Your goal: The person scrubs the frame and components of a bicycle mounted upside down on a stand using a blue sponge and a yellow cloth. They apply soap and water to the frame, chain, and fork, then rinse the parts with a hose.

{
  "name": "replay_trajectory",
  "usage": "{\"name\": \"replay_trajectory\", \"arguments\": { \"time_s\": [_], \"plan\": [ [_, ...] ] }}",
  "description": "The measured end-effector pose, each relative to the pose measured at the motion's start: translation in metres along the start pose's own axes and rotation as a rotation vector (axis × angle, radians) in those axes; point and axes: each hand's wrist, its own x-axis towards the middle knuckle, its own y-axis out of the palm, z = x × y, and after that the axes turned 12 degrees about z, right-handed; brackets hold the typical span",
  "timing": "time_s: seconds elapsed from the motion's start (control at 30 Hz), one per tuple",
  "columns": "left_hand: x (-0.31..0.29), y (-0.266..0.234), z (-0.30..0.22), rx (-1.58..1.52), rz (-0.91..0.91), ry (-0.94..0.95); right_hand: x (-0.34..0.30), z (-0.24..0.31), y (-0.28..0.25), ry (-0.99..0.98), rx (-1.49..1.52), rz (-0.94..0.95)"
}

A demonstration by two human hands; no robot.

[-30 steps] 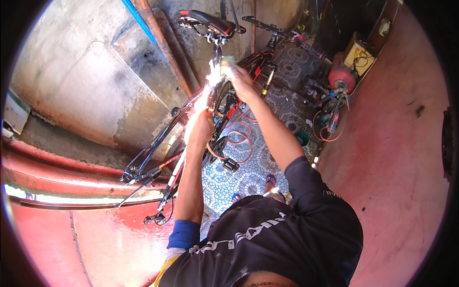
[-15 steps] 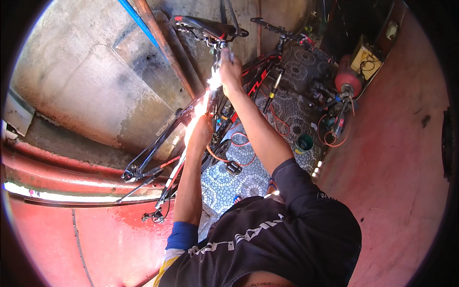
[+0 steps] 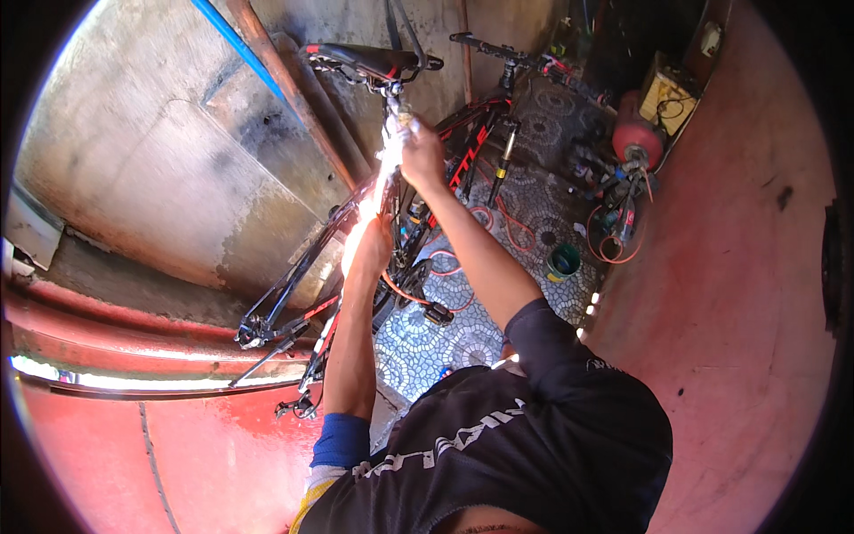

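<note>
In front of me leans a dark bicycle frame [image 3: 463,166] with red lettering, without wheels. Its black and red saddle [image 3: 369,60] is at the top, on a seat post [image 3: 392,103]. My right hand [image 3: 421,158] is closed against the post below the saddle; a small pale thing shows at its fingers, too blurred to name. Lower down, my left hand [image 3: 374,242] is wrapped round a part of the frame, its fingertips mostly hidden. Strong sunlight washes out the metal between both hands. A black pedal [image 3: 438,313] hangs below the frame.
An orange hose [image 3: 445,258] coils over the patterned tile floor [image 3: 418,356]. To the right are a dark green bucket [image 3: 563,262] and a red tank [image 3: 637,131]. A stained wall [image 3: 169,178] and a leaning wooden pole [image 3: 298,98] stand on the left.
My right hand has slid down the seat post, away from the saddle. My left hand keeps its place on the frame. The whole view has shifted slightly.
</note>
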Motion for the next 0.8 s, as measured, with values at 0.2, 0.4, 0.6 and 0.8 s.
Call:
{"name": "replay_trajectory", "arguments": {
  "time_s": [0.2, 0.4, 0.6, 0.8],
  "plan": [
    [-0.015, -0.014, -0.013, 0.006, 0.021, -0.063, 0.019, 0.079, -0.038, -0.431, -0.160, -0.234],
    [-0.014, -0.027, -0.016, -0.014, 0.037, -0.030, 0.024, 0.078, -0.072, -0.204, 0.023, -0.079],
    [-0.020, -0.030, -0.010, 0.032, 0.063, -0.078, 0.053, 0.133, -0.049, -0.649, -0.092, 0.317],
    [-0.027, -0.039, -0.013, 0.028, -0.019, 0.024, 0.039, 0.141, -0.046, -0.642, -0.088, 0.446]
  ]
}}
